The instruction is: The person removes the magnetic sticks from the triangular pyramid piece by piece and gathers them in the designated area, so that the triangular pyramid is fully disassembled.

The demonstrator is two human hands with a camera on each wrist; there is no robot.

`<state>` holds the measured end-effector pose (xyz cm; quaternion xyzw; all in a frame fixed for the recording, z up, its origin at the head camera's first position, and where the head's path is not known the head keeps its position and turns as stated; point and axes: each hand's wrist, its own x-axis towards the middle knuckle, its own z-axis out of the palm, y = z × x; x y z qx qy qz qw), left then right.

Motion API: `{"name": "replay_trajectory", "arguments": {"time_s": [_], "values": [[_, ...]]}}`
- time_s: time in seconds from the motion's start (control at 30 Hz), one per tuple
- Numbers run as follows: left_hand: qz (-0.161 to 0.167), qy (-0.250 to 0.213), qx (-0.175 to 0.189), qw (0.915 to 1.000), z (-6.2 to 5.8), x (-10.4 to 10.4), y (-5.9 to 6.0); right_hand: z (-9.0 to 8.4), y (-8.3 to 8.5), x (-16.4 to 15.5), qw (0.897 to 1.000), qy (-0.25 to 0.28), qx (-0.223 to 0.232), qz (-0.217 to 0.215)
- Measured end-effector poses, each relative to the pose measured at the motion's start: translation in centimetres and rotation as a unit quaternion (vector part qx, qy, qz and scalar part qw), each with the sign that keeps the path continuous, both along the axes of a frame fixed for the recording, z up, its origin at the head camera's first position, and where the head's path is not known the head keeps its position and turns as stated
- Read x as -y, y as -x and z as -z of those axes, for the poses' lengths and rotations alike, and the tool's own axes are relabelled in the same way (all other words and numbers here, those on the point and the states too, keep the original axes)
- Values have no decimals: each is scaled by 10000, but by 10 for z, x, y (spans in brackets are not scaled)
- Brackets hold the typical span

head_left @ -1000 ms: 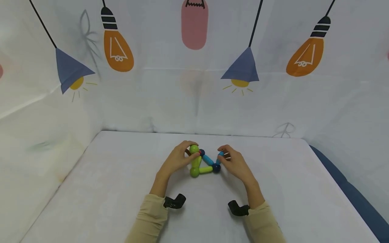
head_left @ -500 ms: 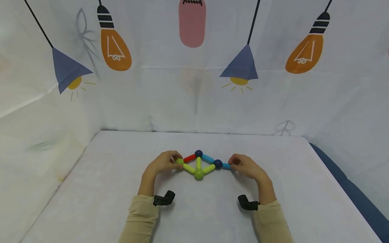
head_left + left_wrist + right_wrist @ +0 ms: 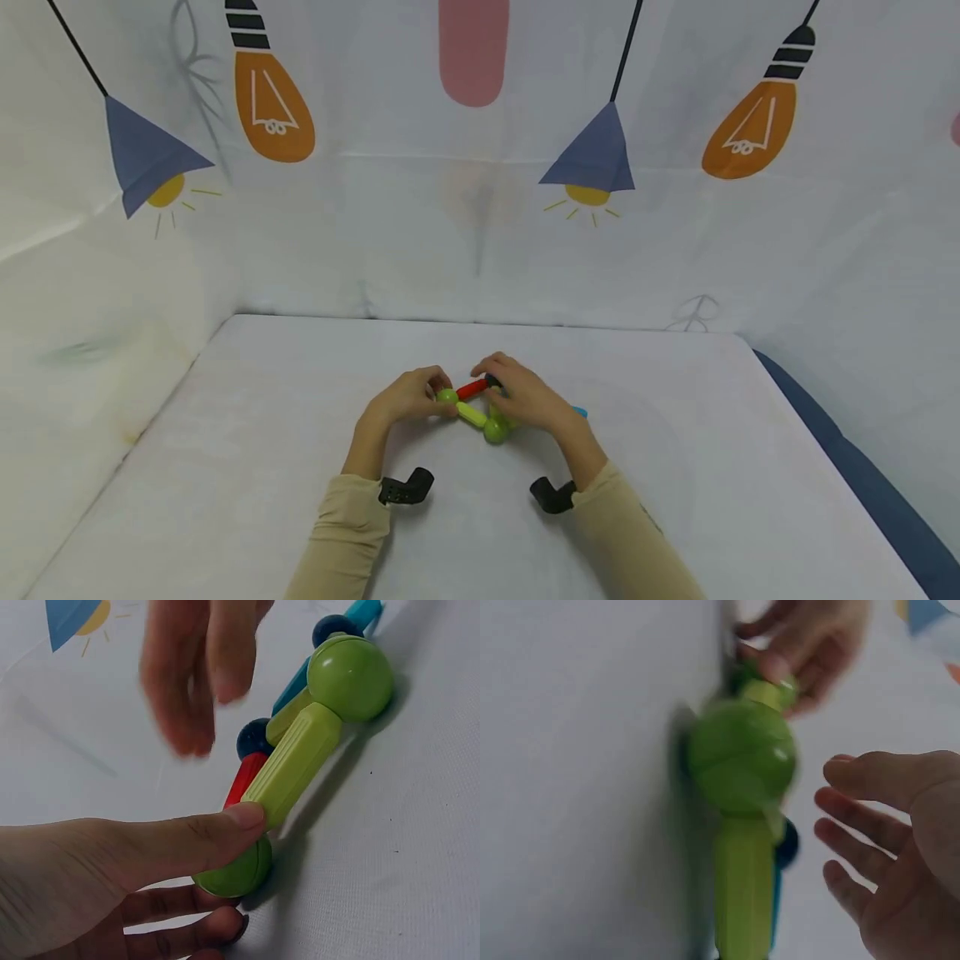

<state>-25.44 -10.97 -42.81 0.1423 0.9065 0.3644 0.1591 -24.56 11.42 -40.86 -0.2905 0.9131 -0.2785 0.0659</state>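
Note:
A toy of coloured magnetic rods and balls lies on the white table. My left hand (image 3: 408, 398) pinches its left green ball (image 3: 238, 871) between thumb and fingers, with the thumb tip also on a lime rod (image 3: 296, 761). A red rod (image 3: 472, 389) runs from that ball to a dark blue ball (image 3: 255, 739). The front green ball (image 3: 496, 431) joins several lime rods. My right hand (image 3: 525, 398) is above the dark blue ball, fingers spread and holding nothing. It hides the toy's right part in the head view, except a light blue rod end (image 3: 580, 412).
The white tabletop (image 3: 300, 358) stretches around the toy. Behind it hangs a white cloth (image 3: 420, 225) printed with lamps and bulbs. A dark blue object (image 3: 840, 450) borders the right edge. Black wrist cameras (image 3: 408, 487) sit at both cuffs.
The folded toy was spread out flat by both hands. Since then my right hand has let go of the right light blue rod and moved left over the dark blue ball.

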Motion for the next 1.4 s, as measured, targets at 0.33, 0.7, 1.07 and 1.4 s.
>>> {"name": "replay_trajectory", "arguments": {"time_s": [0.33, 0.7, 1.07, 1.4], "values": [[179, -11, 89, 9998, -5, 3, -3, 7, 22, 32, 9899, -1292, 103, -567], [187, 103, 31, 9998, -7, -1, -6, 13, 15, 27, 9931, -1063, -232, -442], [183, 230, 25, 9996, -6, -1, -10, 17, 13, 23, 9948, -897, -300, -382], [269, 395, 127, 9988, -9, -3, -11, 16, 16, 12, 9967, -784, -117, 196]]}}
